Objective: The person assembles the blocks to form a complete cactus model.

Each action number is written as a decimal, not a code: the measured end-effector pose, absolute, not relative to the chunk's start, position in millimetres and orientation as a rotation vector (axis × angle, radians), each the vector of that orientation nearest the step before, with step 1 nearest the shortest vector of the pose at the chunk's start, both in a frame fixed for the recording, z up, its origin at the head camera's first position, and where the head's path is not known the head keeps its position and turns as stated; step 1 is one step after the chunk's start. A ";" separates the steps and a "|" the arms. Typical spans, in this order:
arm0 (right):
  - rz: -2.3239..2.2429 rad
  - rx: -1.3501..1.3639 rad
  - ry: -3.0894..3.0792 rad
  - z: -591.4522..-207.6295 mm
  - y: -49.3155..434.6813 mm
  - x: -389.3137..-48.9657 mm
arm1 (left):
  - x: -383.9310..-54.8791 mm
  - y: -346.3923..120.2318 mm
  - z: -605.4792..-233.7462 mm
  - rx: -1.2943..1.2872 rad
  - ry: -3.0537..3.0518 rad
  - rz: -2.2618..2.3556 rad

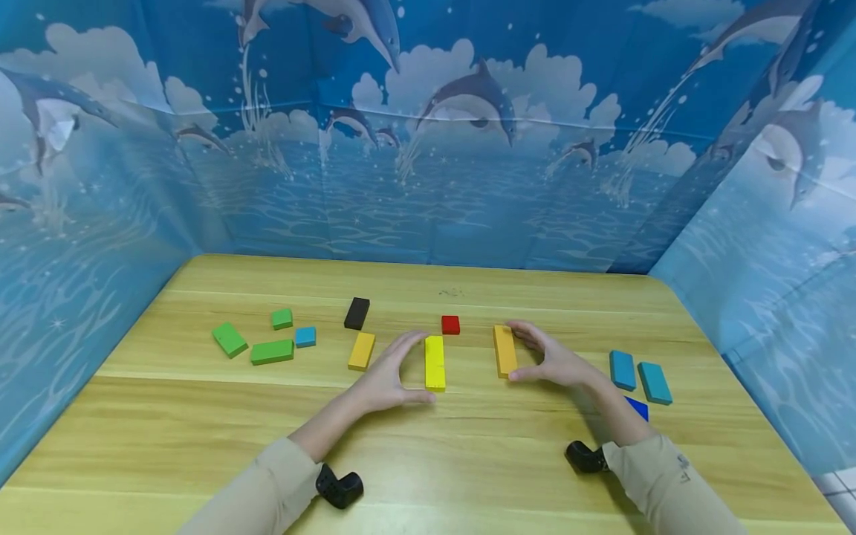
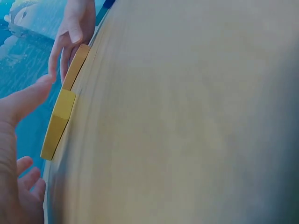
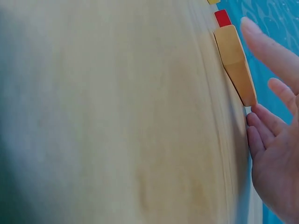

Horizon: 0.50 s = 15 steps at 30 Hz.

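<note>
A bright yellow block (image 1: 435, 364) lies lengthwise on the table. Around its left side, thumb and fingers spread wide, is my left hand (image 1: 391, 379); the left wrist view shows a gap between the thumb and that yellow block (image 2: 58, 123). To the right lies an orange block (image 1: 504, 351). My right hand (image 1: 551, 360) is beside it, thumb near its close end and fingertips near its far end. In the right wrist view the thumb stands off the orange block (image 3: 236, 63), while the fingers are very near its other end; contact there is unclear. A small red block (image 1: 451, 325) sits between and behind them.
Left lie several green blocks (image 1: 273, 351), a small blue block (image 1: 305, 336), a black block (image 1: 357, 313) and a yellow-orange block (image 1: 362, 351). Right are two teal blocks (image 1: 655, 383) and a dark blue piece (image 1: 638, 407), partly behind the right forearm. A dolphin-print curtain (image 1: 428, 208) borders the table.
</note>
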State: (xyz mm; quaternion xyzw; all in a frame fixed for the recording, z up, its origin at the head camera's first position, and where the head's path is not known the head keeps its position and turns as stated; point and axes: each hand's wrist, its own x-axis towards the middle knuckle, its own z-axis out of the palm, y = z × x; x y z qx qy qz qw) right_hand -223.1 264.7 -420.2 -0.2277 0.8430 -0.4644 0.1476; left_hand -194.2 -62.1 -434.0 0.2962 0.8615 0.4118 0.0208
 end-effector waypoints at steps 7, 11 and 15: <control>-1.300 -0.639 2.431 -423.4 264.8 -223.3 | -203.7 -63.0 -439.1 0.949 2.651 1.223; -1.283 -0.632 2.434 -427.1 266.5 -224.8 | -208.2 -63.2 -439.9 0.958 2.635 1.178; -1.283 -0.643 2.431 -427.7 266.6 -224.9 | -210.9 -63.1 -441.1 0.974 2.633 1.142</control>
